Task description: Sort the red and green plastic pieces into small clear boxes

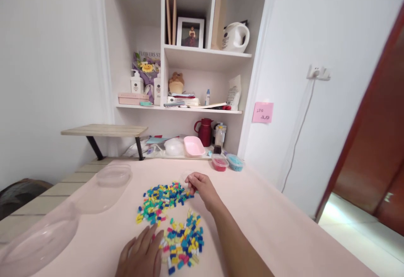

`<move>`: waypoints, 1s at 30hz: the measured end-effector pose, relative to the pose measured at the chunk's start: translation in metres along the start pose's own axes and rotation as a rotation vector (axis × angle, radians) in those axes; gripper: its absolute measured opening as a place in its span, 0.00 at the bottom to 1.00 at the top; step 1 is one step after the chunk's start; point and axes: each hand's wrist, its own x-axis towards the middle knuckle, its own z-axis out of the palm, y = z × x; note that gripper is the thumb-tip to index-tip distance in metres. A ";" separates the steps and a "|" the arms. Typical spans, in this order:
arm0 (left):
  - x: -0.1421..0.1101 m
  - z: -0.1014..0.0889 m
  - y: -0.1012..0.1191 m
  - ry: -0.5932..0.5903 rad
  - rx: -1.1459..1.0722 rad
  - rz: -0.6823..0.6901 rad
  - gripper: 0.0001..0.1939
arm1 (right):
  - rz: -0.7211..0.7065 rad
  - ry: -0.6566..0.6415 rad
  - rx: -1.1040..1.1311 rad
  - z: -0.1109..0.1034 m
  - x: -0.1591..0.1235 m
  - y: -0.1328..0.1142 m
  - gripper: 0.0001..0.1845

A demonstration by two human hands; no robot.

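Observation:
Small coloured blocks, in blue, green, yellow, pink and white, lie in two loose piles on the pink tabletop. My right hand (pixel 199 186) is closed in a pinch at the right end of the far pile (pixel 164 199); what its fingertips hold, if anything, is hidden. Just behind those fingers stands a small clear container (pixel 186 175), partly covered by the hand. My left hand (pixel 142 249) rests with fingers stretched out at the left edge of the near pile (pixel 186 241). A few blocks show beside and between its fingers.
Clear plastic trays (pixel 41 241) and a clear lidlike dish (pixel 113 175) lie on the left. At the back right sit a tub of red pieces (pixel 219 163) and a tub of blue pieces (pixel 235 163). A pink dish (pixel 194 146) and a red jug (pixel 204 132) stand behind.

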 end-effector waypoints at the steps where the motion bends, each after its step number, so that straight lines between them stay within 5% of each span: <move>1: 0.000 -0.006 0.003 -0.015 0.004 -0.003 0.22 | 0.010 -0.051 -0.055 0.003 -0.001 0.002 0.18; 9: -0.003 -0.024 0.021 0.000 -0.015 -0.042 0.20 | -0.169 -0.390 -0.524 0.013 -0.006 0.017 0.03; 18: -0.007 -0.021 0.021 0.063 -0.011 -0.021 0.21 | -0.152 -0.465 -0.788 0.017 -0.013 0.014 0.10; 30: -0.012 -0.019 0.021 0.115 -0.029 -0.014 0.21 | -0.180 -0.471 -0.968 0.026 -0.021 0.007 0.04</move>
